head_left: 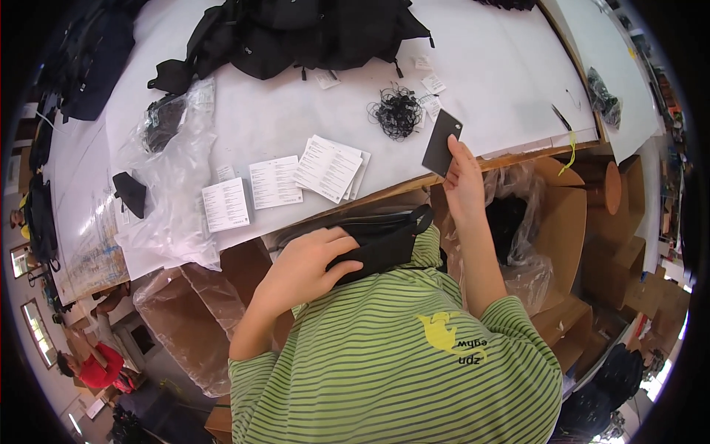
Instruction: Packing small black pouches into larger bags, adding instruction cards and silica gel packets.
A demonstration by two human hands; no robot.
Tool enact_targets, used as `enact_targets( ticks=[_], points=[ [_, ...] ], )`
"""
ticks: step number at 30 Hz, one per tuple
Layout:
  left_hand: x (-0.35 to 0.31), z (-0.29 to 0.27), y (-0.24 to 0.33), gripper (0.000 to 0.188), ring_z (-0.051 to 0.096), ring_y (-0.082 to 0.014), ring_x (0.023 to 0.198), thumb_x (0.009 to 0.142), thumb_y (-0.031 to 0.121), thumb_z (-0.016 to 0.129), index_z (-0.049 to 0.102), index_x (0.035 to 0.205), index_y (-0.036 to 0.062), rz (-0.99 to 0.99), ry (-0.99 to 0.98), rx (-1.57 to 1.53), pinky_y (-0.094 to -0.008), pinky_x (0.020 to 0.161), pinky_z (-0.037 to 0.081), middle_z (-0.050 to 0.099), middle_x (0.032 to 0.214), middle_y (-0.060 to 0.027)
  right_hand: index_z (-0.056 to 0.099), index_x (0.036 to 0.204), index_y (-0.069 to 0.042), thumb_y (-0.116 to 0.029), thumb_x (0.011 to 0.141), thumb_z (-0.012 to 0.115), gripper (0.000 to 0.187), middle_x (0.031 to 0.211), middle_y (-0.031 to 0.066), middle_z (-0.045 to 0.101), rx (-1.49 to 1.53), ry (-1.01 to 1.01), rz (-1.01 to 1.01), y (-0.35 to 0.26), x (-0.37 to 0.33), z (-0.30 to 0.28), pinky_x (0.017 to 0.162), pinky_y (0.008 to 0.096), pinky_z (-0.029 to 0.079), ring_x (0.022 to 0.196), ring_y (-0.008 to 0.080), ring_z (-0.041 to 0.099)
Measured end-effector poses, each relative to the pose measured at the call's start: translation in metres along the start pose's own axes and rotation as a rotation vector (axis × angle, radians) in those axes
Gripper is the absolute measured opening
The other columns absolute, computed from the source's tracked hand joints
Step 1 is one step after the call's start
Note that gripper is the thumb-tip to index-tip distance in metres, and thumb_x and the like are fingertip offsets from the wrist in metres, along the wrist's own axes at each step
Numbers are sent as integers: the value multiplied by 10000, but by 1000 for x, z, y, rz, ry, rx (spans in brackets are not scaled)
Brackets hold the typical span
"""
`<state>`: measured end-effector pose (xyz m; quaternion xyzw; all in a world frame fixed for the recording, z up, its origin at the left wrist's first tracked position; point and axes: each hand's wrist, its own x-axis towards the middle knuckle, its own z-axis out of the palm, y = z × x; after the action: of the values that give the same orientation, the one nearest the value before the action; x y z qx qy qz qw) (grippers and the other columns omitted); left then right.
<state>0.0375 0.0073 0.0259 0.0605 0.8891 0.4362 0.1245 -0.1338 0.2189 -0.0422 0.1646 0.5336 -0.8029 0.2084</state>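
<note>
Close against my striped green shirt is a black zippered pouch (pixel 392 250). My left hand (pixel 310 260) grips its edge, thumb on the near side and fingertips tucked out of sight behind the black fabric. Off to the right, my right hand (pixel 464 181) pinches a dark hang tag (pixel 442 144) with a small hole near its upper corner, raised over the table edge. Stacks of white printed cards (pixel 329 169) lie on the table in front of me. Beyond them sits a tangle of black strings (pixel 397 112), with small white labels (pixel 433 83) beside it.
A pile of black bags (pixel 296 33) covers the table's far side. Clear plastic bags (pixel 174 192) lie at left. Below the wooden table edge (pixel 518 154) stand lined cardboard boxes (pixel 566 222) on both sides. A pen (pixel 560 117) lies right. Someone in red (pixel 100 366) is at far left.
</note>
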Motion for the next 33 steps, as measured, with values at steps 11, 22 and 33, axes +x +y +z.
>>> enact_targets(
  ticks=[11, 22, 33],
  points=[
    [11, -3, 7, 178, 567, -291, 946, 794, 151, 667, 619, 905, 20, 74, -19, 71, -367, 799, 456, 577, 1034, -96, 562, 829, -76, -338, 960, 440, 317, 654, 4, 474, 302, -168, 478, 15, -7, -15, 501, 257, 348, 562, 121, 430],
    [18, -10, 5, 178, 560, -289, 951, 799, 153, 668, 614, 910, 24, 54, -61, 47, -370, 810, 454, 567, 1039, -98, 587, 881, -107, -274, 917, 586, 170, 605, -63, 480, 77, 180, 30, -9, -10, 22, 428, 206, 246, 475, 32, 361],
    [36, -5, -4, 210, 450, -296, 1184, 736, 162, 708, 603, 893, 70, 305, 154, 209, -406, 964, 372, 485, 1299, -82, 722, 829, -98, -326, 831, 650, 239, 673, 125, 638, -1445, -856, -378, -24, -48, 34, 552, 356, 470, 580, 291, 594]
  ],
)
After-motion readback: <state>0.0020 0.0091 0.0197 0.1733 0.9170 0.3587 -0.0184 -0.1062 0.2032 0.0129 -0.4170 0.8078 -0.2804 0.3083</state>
